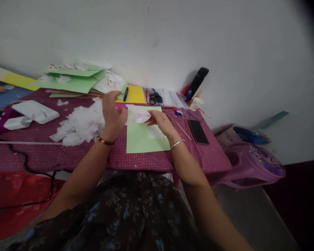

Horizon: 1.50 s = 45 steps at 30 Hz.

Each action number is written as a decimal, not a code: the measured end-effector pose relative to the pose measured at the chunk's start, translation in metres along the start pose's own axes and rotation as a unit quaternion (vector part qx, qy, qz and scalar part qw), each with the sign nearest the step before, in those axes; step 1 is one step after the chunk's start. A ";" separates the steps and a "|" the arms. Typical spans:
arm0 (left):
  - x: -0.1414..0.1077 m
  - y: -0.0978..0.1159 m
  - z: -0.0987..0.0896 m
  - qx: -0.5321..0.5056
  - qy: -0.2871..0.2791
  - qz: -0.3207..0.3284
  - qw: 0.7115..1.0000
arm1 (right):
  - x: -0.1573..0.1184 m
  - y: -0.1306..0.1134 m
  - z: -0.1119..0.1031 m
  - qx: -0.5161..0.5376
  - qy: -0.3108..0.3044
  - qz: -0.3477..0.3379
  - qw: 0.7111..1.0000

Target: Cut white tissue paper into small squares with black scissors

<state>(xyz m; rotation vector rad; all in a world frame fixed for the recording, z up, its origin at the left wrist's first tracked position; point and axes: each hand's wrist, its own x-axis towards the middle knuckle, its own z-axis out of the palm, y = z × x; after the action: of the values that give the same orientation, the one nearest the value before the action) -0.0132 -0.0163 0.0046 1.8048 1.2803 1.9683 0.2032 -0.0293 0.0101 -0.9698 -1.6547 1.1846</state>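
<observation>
My right hand (pixel 161 122) pinches a piece of thin white tissue paper (pixel 137 114) above a light green sheet of paper (pixel 141 141). The tissue stretches left toward my left hand (pixel 113 113), which is raised with curved fingers and a gap between thumb and fingers. Whether the left thumb touches the tissue's edge is unclear. Just left of that hand lies a loose heap of white tissue pieces (pixel 80 122). Behind the left hand, a bit of magenta material shows beside the tissue.
A purple and white glue gun-like device (pixel 23 116) and black cable (pixel 26 162) lie left. Folded green papers (pixel 75 82), a yellow sheet (pixel 137 93), a marker (pixel 126 94) and scissors (pixel 155 97) line the wall. A phone (pixel 198 131) lies right; a pink stool (pixel 247 167) stands beyond.
</observation>
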 end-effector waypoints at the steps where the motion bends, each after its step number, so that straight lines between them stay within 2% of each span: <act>1: -0.005 0.006 0.002 0.010 -0.042 0.036 0.998 | 0.000 0.002 0.000 -0.017 0.000 -0.006 1.000; 3: -0.014 0.017 0.007 0.033 -0.151 0.090 0.984 | 0.001 0.005 0.002 -0.055 -0.005 -0.021 0.998; 5: -0.023 0.024 0.013 0.053 -0.245 0.094 0.963 | 0.002 0.008 0.003 -0.099 -0.012 -0.037 0.994; 8: -0.033 0.027 0.021 0.097 -0.302 0.050 0.947 | 0.003 0.010 0.003 -0.168 -0.029 -0.072 0.983; 12: -0.037 0.024 0.026 0.121 -0.299 0.009 0.947 | -0.001 0.006 0.005 -0.191 -0.040 -0.111 0.974; 18: -0.034 0.023 0.027 0.103 -0.241 -0.060 0.963 | -0.001 0.005 0.007 -0.048 0.000 -0.019 0.999; 22: -0.032 0.017 0.027 0.094 -0.206 -0.099 0.969 | 0.004 0.014 0.007 -0.084 0.000 -0.030 0.996; 26: -0.031 0.009 0.025 0.079 -0.202 -0.071 0.974 | 0.006 0.018 0.007 -0.141 0.034 -0.044 0.989; 30: -0.028 0.008 0.021 0.079 -0.223 -0.026 0.971 | 0.003 0.012 0.006 -0.129 0.034 -0.028 0.991; 36: -0.023 0.018 0.016 0.112 -0.228 0.024 0.967 | 0.002 0.006 0.007 -0.041 -0.024 0.041 0.998; 38: -0.023 0.021 0.016 0.120 -0.228 0.035 0.966 | 0.003 0.008 0.007 -0.031 -0.041 0.039 0.998; 41: -0.025 0.022 0.018 0.100 -0.229 0.024 0.968 | 0.006 0.013 0.008 -0.023 -0.043 0.014 0.999; 45: -0.030 0.016 0.024 0.027 -0.239 -0.019 0.970 | 0.011 0.018 0.009 -0.040 0.011 -0.008 0.999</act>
<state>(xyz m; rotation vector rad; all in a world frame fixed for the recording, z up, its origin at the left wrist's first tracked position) 0.0221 -0.0341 -0.0091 2.0875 1.2005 1.3625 0.1937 -0.0177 -0.0065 -1.0137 -1.6996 1.1007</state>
